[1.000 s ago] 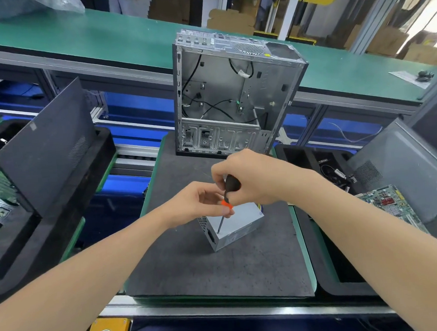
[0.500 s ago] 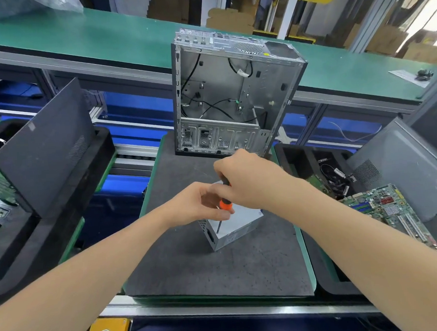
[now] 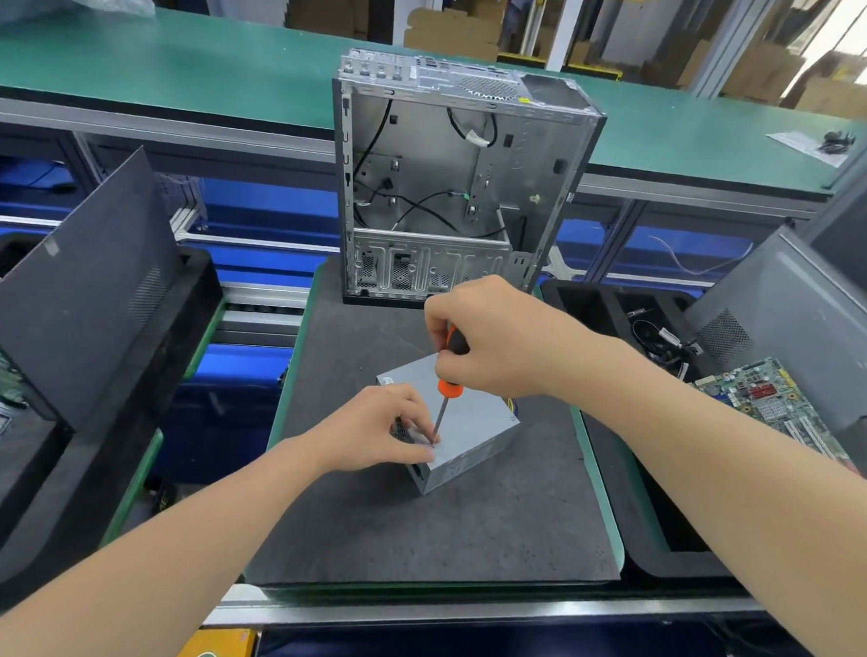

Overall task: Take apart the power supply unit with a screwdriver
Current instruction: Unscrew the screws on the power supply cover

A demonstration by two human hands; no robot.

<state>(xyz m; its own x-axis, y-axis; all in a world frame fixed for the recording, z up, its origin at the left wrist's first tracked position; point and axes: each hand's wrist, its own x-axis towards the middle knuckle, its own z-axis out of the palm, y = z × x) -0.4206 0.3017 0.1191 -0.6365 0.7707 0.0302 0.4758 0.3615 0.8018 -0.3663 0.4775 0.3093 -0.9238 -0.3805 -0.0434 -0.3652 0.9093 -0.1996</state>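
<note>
Power supply (image 3: 471, 440): lies flat on the grey mat (image 3: 434, 536), nearer you than the gutted computer case (image 3: 442, 175) and apart from it.

Right hand (image 3: 498, 344): your grip is clenched round the handle of the screwdriver (image 3: 449, 387). The shaft slants down to the top face, near its left corner.

Left hand (image 3: 376, 428): fingertips bunched in a pinching grip round the foot of the shaft. You steady the tip. No screw head can be made out under them.

Change over the last second: your right hand has rolled on the handle, so that black handle shows again above the orange collar. The tip has not left its spot and the box has not shifted.

Reading: you are most likely mid-turn on one cover screw. The cover is still on, so disassembly looks early.
</note>
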